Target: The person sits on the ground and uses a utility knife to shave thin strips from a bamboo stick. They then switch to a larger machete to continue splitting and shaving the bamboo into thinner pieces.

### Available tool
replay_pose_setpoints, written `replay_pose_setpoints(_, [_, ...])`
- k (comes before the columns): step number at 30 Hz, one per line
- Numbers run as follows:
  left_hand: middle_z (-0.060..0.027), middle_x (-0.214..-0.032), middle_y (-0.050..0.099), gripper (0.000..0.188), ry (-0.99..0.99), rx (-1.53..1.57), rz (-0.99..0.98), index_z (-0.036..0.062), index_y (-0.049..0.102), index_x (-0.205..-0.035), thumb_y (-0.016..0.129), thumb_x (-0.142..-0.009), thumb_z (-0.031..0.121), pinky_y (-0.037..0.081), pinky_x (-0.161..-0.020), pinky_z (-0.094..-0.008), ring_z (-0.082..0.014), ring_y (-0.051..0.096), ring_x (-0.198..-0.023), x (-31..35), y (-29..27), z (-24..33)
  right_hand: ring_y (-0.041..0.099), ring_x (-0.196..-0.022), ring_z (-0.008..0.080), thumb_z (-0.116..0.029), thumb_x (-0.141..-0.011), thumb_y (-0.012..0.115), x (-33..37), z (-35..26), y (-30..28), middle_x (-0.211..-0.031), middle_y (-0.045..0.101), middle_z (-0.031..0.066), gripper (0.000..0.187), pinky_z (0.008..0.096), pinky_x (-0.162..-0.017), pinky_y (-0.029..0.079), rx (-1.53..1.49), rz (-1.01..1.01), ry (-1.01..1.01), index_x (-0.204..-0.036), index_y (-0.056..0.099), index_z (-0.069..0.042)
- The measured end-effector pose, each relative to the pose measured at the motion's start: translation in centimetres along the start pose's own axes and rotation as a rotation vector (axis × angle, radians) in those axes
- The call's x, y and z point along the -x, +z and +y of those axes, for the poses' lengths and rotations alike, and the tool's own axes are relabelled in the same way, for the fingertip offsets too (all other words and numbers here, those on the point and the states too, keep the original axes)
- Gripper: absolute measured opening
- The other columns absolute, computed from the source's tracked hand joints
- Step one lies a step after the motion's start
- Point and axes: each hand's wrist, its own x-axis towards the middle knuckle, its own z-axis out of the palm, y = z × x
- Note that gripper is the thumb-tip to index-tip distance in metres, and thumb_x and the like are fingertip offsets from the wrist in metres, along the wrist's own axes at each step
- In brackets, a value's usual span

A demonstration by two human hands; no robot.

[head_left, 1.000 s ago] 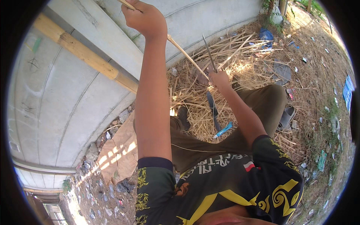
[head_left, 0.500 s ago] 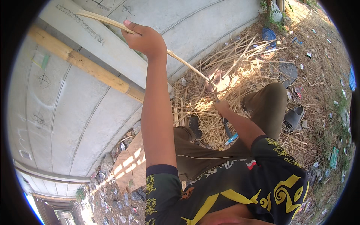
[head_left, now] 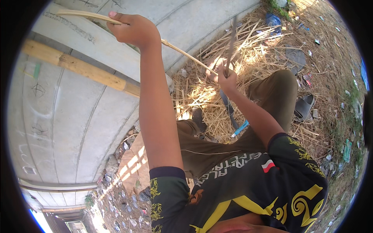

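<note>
My left hand [head_left: 136, 33], raised at the upper left, is closed round a long, pale bamboo strip [head_left: 186, 55], thumb on top. One end of the strip sticks out past the thumb, and the other slopes down to a round wooden block [head_left: 215, 66]. Beside the block my right hand [head_left: 227, 80] grips a knife, its long, dark blade [head_left: 232, 44] pointing up and away from me. The strip's low end lies close to my right fist; whether they touch I cannot tell. The knife's handle is hidden in the fist.
Straw-like shavings and loose strips [head_left: 248, 37] cover the ground around the block. A dark grey band [head_left: 227, 106] and a slim blue thing [head_left: 240, 128] lie by my right forearm. A grey sandal [head_left: 304, 108] is at right. A concrete wall [head_left: 85, 136] and bamboo pole [head_left: 89, 72] stand left.
My right hand has moved up toward the block, and the blade has swung up from the strip to point away from me. My left hand keeps its hold on the strip. The whole view has shifted slightly.
</note>
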Motion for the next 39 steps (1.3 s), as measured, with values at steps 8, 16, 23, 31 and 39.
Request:
replay_pose_setpoints(8, [-0.0244,-0.106,0.056,0.057,0.054,0.060,-0.016,-0.0180,0.043,-0.130,0.035,-0.112,0.036,0.049,-0.077,-0.0372,-0.0257,0.060,-0.091,0.0,-1.5,-1.5,0.058,-0.046,0.0199,-0.036,-0.088,0.072,1.0,7.6,-1.8,-0.057,0.060,0.0097,0.039,0.0359,-0.046,0.048,0.677,-0.162,0.723,-0.077,0.069,0.002])
replay_pose_setpoints(16, [-0.0250,-0.105,0.056,0.055,0.015,0.015,0.082,-0.0174,0.045,-0.125,0.033,-0.112,0.035,0.048,-0.073,-0.0395,-0.0263,0.060,-0.090,-1.1,-0.3,-1.8,0.045,-0.048,0.0071,-0.025,-0.095,0.069,-3.1,-8.9,0.5,-0.056,0.052,-0.0023,0.036,0.0311,-0.046,0.034,-0.055,-0.125,-0.259,-0.069,0.058,-0.003])
replay_pose_setpoints(23, [-0.0282,-0.117,0.053,0.053,-0.028,0.105,-0.068,-0.0173,0.040,-0.130,0.032,-0.112,0.033,0.048,-0.077,-0.0395,-0.0309,0.061,-0.104,0.2,2.5,1.4,0.065,-0.058,0.0305,-0.029,-0.088,0.064,0.8,15.8,-10.1,-0.070,0.066,0.0164,0.035,0.0409,-0.055,0.052,0.938,0.013,0.642,-0.096,0.068,0.004])
replay_pose_setpoints(31, [-0.0267,-0.112,0.054,0.054,-0.003,-0.003,-0.033,-0.0165,0.040,-0.129,0.029,-0.113,0.034,0.050,-0.074,-0.0388,-0.0287,0.062,-0.096,-0.9,1.2,-0.8,0.042,-0.040,0.0144,-0.017,-0.085,0.064,-1.4,9.2,-4.3,-0.055,0.046,0.0030,0.017,0.0322,-0.038,0.034,0.154,0.206,0.999,-0.077,0.055,-0.005])
replay_pose_setpoints(39, [-0.0078,-0.080,0.047,0.045,0.058,0.016,-0.008,-0.0061,0.044,-0.102,0.029,-0.113,0.035,0.044,-0.060,-0.0341,-0.0163,0.045,-0.064,-0.4,2.0,-0.6,0.045,-0.042,0.0159,-0.014,-0.083,0.066,-2.3,6.5,-2.5,-0.053,0.045,0.0034,0.017,0.0356,-0.040,0.036,0.175,-0.033,0.833,-0.080,0.057,0.001])
